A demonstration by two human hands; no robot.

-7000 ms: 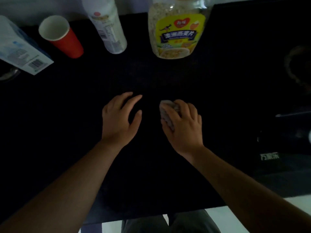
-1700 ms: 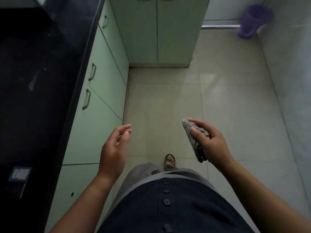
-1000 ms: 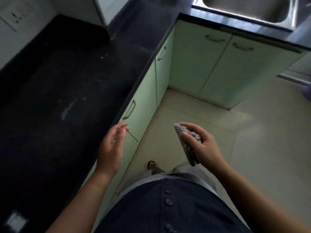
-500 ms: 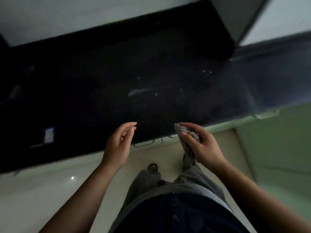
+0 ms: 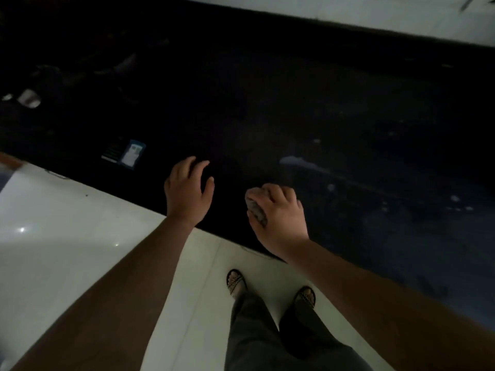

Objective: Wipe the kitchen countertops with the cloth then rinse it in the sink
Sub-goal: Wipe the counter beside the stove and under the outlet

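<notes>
A dark countertop (image 5: 308, 108) runs diagonally across the view. My right hand (image 5: 278, 218) is near its front edge, closed over a folded grey cloth (image 5: 254, 207) that shows under the fingers; the hand is low over the surface, contact unclear. My left hand (image 5: 187, 191) hovers just left of it over the counter edge, fingers spread and holding nothing. A pale smear (image 5: 297, 162) and scattered white specks (image 5: 455, 199) mark the counter to the right of the cloth. The sink is out of view.
A small blue-and-white label (image 5: 131, 155) sits on the counter left of my hands. Dim stove parts (image 5: 29, 99) lie at the far left. A white wall (image 5: 401, 17) backs the counter. Pale floor (image 5: 80, 223) and my sandalled feet (image 5: 235, 283) lie below.
I have turned to face the counter squarely. Both hands moved forward from over the floor to over the counter's front edge, the right one still holding the cloth.
</notes>
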